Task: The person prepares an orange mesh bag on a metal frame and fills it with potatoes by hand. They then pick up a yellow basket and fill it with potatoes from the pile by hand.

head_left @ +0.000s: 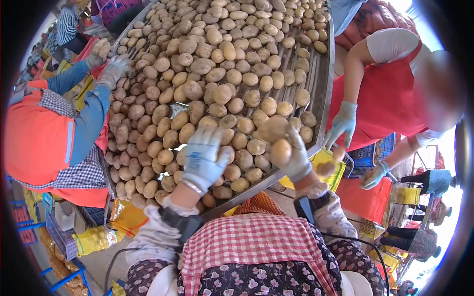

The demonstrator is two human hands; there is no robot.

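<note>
Your right hand [297, 160] grips a pale potato [281, 152] above the near right part of the heap, its slightly longer axis running roughly away from you. A blurred brown potato [273, 129] lies at those fingertips, long axis nearly crosswise; you can't tell whether it is gripped too. Your left hand [203, 154], palm down, fingers extended, rests over the heaped potatoes [163, 113], whose axes point every way. They cover much of the slatted, metal-rimmed desk [327, 89]. Off its right corner, two blurred potatoes show against a yellow mesh bag [336, 173]; beyond stands a blue crate [363, 162], contents mostly hidden.
</note>
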